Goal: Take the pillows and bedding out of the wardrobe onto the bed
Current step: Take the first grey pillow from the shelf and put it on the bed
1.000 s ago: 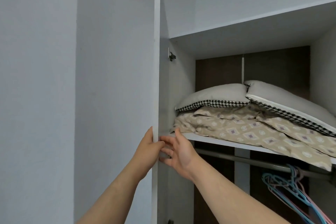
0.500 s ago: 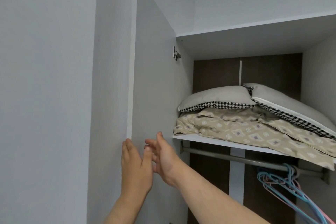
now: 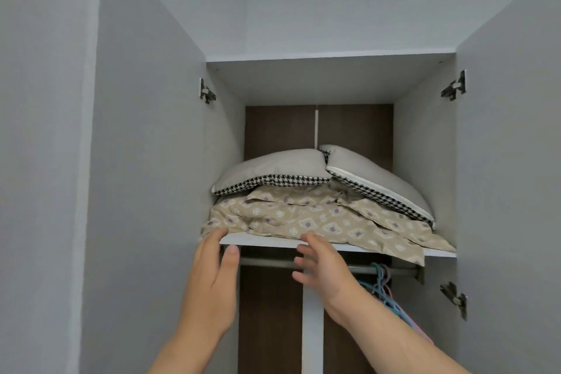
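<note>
The wardrobe stands open in front of me. On its white shelf [image 3: 364,247] lies folded beige patterned bedding [image 3: 318,218]. Two grey pillows with houndstooth edges rest on top: a left pillow [image 3: 273,167] and a right pillow [image 3: 373,179] tilted down to the right. My left hand [image 3: 212,279] is raised with straight fingers, its fingertips at the bedding's front left corner. My right hand [image 3: 321,264] is spread open just below the shelf's front edge, holding nothing.
The left door [image 3: 145,161] and right door [image 3: 510,161] are swung wide. Under the shelf runs a hanging rail [image 3: 273,263] with blue and pink hangers [image 3: 382,285] at the right. A white upright divider [image 3: 312,328] stands below.
The left door has swung fully open and both hands have left it. They now reach up to the shelf's front edge, and the view faces the wardrobe squarely.
</note>
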Available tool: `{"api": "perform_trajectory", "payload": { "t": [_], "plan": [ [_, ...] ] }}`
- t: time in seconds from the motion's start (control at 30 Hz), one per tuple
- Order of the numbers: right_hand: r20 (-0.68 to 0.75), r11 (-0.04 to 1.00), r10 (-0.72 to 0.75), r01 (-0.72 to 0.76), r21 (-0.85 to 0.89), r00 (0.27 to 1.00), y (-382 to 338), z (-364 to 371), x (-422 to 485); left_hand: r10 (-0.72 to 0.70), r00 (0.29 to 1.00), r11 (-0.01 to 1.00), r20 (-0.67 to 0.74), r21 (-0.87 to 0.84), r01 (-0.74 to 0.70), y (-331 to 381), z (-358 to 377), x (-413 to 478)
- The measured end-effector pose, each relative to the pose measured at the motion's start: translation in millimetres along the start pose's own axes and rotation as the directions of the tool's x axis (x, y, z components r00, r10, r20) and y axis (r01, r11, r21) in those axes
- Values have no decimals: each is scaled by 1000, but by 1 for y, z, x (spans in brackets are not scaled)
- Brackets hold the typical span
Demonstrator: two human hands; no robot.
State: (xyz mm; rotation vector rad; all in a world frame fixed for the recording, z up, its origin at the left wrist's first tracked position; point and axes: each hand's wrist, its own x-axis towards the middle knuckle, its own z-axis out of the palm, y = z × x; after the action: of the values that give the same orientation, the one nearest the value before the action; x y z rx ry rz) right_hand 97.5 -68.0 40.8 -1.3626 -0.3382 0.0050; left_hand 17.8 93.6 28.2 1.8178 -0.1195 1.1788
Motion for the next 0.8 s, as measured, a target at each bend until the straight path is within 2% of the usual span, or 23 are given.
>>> {"api": "perform_trajectory", "payload": {
  "t": [0.13, 0.33, 0.47, 0.6, 0.8],
  "plan": [
    [-201, 992, -112, 97, -83, 973, -34, -101, -3, 57, 994, 996, 93, -79, -50, 36, 64, 8],
    [-377, 982, -169, 124, -141, 911, -62, -197, 11, 169, 974, 982, 154, -111, -153, 81, 165, 18],
    [-466, 989, -136, 91, -117, 874, -58, -212, 39, 205, 959, 978, 194, -71, -195, 93, 215, 36],
    [-499, 995, -90, 61, -73, 862, -44, -214, 73, 180, 962, 984, 207, -55, -172, 87, 258, 66],
    [-544, 970, -220, 123, -210, 810, -41, -237, 163, 228, 954, 971, 193, 31, -239, 48, 305, 138]
  ]
}}
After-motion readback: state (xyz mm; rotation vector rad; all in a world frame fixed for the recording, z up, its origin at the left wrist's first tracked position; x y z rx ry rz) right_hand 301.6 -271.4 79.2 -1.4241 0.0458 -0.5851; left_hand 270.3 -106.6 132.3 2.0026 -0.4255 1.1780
